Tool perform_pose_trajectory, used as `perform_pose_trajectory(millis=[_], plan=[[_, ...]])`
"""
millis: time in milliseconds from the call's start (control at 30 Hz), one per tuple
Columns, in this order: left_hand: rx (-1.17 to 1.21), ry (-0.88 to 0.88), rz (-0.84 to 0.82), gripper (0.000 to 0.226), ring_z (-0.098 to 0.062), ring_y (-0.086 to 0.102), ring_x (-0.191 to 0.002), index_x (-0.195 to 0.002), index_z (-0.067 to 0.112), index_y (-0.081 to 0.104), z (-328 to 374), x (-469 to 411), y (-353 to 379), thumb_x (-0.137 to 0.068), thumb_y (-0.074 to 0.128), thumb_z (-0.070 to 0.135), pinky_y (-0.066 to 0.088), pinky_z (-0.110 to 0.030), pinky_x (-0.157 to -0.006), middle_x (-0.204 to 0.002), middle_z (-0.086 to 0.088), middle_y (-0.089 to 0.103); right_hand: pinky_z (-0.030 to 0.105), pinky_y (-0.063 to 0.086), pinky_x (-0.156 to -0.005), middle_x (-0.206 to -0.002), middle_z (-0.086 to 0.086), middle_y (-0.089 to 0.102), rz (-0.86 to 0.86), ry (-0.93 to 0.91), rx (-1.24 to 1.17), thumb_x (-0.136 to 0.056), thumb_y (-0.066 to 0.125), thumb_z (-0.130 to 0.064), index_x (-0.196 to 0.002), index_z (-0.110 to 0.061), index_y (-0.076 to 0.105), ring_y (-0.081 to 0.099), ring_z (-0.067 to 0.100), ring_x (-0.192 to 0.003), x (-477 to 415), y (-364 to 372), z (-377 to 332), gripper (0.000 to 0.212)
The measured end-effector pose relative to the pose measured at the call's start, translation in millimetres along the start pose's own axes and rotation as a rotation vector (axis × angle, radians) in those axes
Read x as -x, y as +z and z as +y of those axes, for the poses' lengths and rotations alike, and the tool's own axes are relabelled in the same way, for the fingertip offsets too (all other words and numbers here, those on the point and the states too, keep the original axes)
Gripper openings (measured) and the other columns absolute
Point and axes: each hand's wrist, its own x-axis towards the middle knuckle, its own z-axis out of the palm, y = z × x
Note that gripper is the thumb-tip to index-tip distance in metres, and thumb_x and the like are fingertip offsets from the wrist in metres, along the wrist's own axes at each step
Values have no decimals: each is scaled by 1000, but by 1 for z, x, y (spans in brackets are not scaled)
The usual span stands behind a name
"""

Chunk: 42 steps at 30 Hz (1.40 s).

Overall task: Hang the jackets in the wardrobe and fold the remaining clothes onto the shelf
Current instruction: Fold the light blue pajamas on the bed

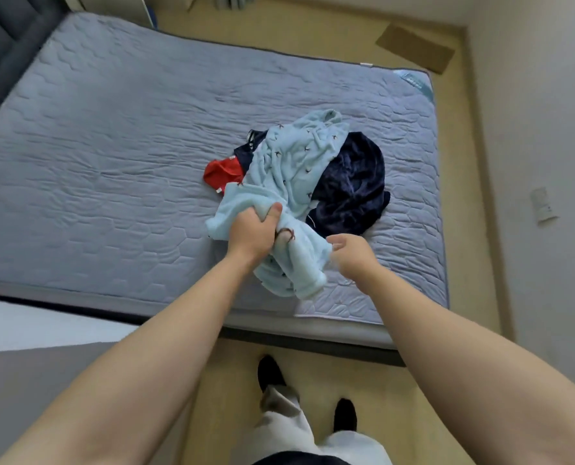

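Both bare forearms [178, 313] extended forward and downward, hands close together.
The left hand [252, 229] is closed, thumb uppermost, on a bunch of the light blue garment [296, 156]; the right hand [350, 253] is shown with fingers curled at its edge, the grip indistinct.

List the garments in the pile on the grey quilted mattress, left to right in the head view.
Crumpled red fabric garment → light blue bird-print fleece garment → dark navy plush garment. The striped navy piece behind the blue one overlaps too much to place.
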Motion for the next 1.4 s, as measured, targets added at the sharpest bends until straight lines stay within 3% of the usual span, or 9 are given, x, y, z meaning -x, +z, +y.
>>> perform_pose_trajectory(millis=[133, 267, 367, 533, 833, 1000, 1100, 1233, 1400], plan=[[147, 129, -78, 46, -3, 56, -50, -64, 9, 55, 74, 17, -26, -91, 71, 42, 46, -18, -52, -55, 7, 58, 38, 54, -87, -125, 0, 65, -48, -96, 122, -88, 60, -20, -141, -29, 51, 62, 22, -103, 31, -20, 12, 55], [215, 217, -172, 48, -24, 71, -79, -94, 1, 67, 143, 46, -42, -83, 77, 46, 59, -38, -69, -89, -12, 74, 49, 50, -104, -143, 4, 54, -75, -193, -136, -91, 72, -23, -154, -21, 30, 56, 26, -125, 55, -38, 1, 76], [265, 259, -227, 37, -18, 74, -84, -97, 10, 69, 182, 65, -51, -77, 81, 38, 60, -34, -69, -89, -4, 76, 30, 59, -75, -104, -5, 75, -96, -218, -373, -83, 66, -22, -115, -40, 69, 69, 15, -93, 76, -65, -19, 37], [22, 333, -344, 52, -28, 66, -92, -110, 8, 61, 214, 94, -60, -58, 66, 14, 56, -49, -85, -102, -13, 67, 29, 54, -65, -71, 8, 65, -5, -292, -691, -82, 62, -10, -76, -21, 74, 62, 16, -67, 118, -124, -43, 17], [-578, 544, -27, 56, -30, 59, -87, -123, 17, 28, 230, 147, -22, -82, 65, 9, 51, -46, -79, -101, -11, 57, 49, 64, -73, -99, 21, 74, 222, -454, -758, -78, 56, -5, -99, -2, 73, 72, 36, -91, 182, -230, -17, 28], [-651, 576, 87, 8, -33, 56, -92, -103, 27, 53, 254, 161, -3, -96, 49, 24, 47, -44, -76, -104, -7, 51, 35, 60, -63, -104, 10, 72, 187, -510, -843, -97, 50, -17, -103, -19, 73, 68, 26, -97, 196, -265, 4, 23], [-708, 583, 168, 18, -30, 48, -109, -110, 31, 61, 257, 167, 9, -97, 49, 29, 44, -47, -91, -117, -1, 48, 41, 62, -77, -110, 5, 71, 220, -585, -768, -98, 49, -24, -101, -29, 73, 66, 24, -106, 205, -279, 12, 25], [-258, 518, 28, 9, -31, 63, -99, -102, 21, 65, 261, 174, 29, -96, 59, 21, 55, -45, -83, -101, -3, 69, 39, 55, -81, -100, 9, 72, 366, -710, -503, -89, 46, -30, -96, -17, 71, 60, 8, -90, 222, -299, 25, 29], [177, 425, -123, 12, -29, 64, -100, -105, 21, 62, 267, 180, 51, -94, 66, 16, 59, -49, -85, -104, -6, 69, 21, 56, -74, -105, -4, 71, 290, -704, -682, -104, 43, -25, -113, -22, 69, 65, 7, -92, 232, -309, 35, 28]])
